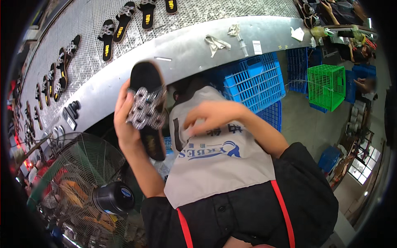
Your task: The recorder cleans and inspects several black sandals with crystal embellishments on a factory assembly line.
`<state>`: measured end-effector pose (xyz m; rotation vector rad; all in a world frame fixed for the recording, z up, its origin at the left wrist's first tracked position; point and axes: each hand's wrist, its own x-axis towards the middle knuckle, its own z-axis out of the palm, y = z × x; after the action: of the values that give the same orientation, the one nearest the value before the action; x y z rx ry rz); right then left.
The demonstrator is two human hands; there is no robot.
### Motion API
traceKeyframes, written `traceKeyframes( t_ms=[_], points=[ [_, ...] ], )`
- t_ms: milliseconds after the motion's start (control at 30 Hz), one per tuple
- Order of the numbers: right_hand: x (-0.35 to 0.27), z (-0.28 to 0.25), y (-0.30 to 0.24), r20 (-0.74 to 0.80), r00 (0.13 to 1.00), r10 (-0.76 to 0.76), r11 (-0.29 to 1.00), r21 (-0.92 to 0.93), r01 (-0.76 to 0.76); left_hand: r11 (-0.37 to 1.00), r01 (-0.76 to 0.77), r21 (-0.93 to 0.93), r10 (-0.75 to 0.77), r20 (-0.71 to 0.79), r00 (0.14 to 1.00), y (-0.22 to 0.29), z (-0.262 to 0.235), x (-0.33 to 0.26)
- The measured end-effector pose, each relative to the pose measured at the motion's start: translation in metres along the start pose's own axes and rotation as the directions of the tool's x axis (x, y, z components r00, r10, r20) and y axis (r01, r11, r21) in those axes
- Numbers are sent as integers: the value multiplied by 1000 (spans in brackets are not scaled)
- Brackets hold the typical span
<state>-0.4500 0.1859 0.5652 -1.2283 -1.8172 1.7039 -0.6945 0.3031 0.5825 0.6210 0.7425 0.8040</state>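
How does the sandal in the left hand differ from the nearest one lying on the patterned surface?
The held sandal is raised in the left hand; the other sandal lies on the patterned surface.
The held sandal looks larger in the picture than the other sandal.
The held sandal's insole mark looks dull gold; the other sandal's is bright yellow.
Both have black insoles and patterned dark-and-light straps.

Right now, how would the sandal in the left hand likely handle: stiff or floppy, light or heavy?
The sandal is probably fairly stiff, since its sole looks straight while raised. It seems light: the left hand alone supports it. Its flat shape suggests it wouldn't roll.
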Motion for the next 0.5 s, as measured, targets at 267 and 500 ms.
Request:
traceKeyframes(
  t_ms=[267, 500],
  points=[
    [-67, -179, 250, -972, 228, 52, 484, -176, -857, 940, 336, 49, -340, 150, 928, -2, 7, -20],
    [-81, -184, 271, -908, 334, 254, 724, -51, -688, 916, 398, 50, -401, 143, 905, -2, 42, -23]
  ],
)
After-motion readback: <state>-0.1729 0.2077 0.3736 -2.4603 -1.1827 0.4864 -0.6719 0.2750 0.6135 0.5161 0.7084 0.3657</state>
